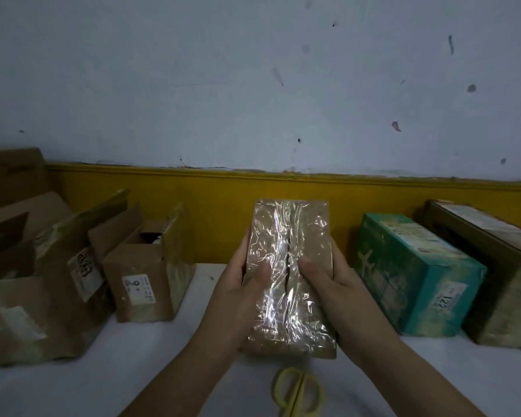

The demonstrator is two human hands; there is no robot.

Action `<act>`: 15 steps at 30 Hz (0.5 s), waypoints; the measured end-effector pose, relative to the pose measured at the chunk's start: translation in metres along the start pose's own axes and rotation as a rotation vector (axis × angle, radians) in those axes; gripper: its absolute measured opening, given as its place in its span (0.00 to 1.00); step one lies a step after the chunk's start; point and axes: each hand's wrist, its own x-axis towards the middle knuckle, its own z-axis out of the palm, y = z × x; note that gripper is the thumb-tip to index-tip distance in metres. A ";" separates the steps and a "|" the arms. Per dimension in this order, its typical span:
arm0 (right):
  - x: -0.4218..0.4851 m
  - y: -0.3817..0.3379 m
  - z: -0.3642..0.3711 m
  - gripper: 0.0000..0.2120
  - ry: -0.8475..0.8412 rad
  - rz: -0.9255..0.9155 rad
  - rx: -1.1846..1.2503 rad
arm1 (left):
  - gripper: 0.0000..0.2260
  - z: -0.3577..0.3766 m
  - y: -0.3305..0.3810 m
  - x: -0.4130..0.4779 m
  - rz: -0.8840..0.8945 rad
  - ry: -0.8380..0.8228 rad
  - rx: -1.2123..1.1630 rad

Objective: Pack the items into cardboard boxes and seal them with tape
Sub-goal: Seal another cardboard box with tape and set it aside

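A small cardboard box [289, 236], its top covered in shiny clear tape, is held between both hands in the middle of the view, above the white table [163, 365]. My left hand [238, 299] grips its left side with the thumb lying on the taped top. My right hand [337, 293] grips the right side, thumb pressed near the centre seam. Whether the box's base touches the table is hidden.
Yellow-handled scissors [297, 392] lie on the table just before the box. Open cardboard boxes [145, 275] stand at the left, one larger [42, 296]. A teal box [415, 275] and a brown box [494, 266] stand at the right. A yellow band of wall runs behind.
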 end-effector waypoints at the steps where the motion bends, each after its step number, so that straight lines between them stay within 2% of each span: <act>1: -0.001 0.000 0.001 0.23 0.002 -0.010 0.016 | 0.32 0.000 0.000 -0.002 -0.003 0.009 -0.011; 5: -0.002 -0.003 0.003 0.24 -0.004 0.032 0.123 | 0.25 0.003 0.004 -0.004 -0.023 0.025 -0.064; 7: 0.000 -0.011 0.000 0.19 -0.023 0.087 0.197 | 0.22 0.001 0.017 -0.004 -0.083 0.010 -0.124; 9: 0.001 -0.021 -0.001 0.14 -0.049 0.226 0.327 | 0.20 -0.006 0.038 -0.009 -0.164 -0.028 -0.231; 12: -0.005 -0.037 0.003 0.15 -0.146 0.388 0.454 | 0.19 -0.026 0.073 -0.027 -0.239 -0.079 -0.282; 15: -0.020 -0.044 0.025 0.15 -0.274 0.421 0.439 | 0.19 -0.054 0.098 -0.052 -0.268 -0.034 -0.209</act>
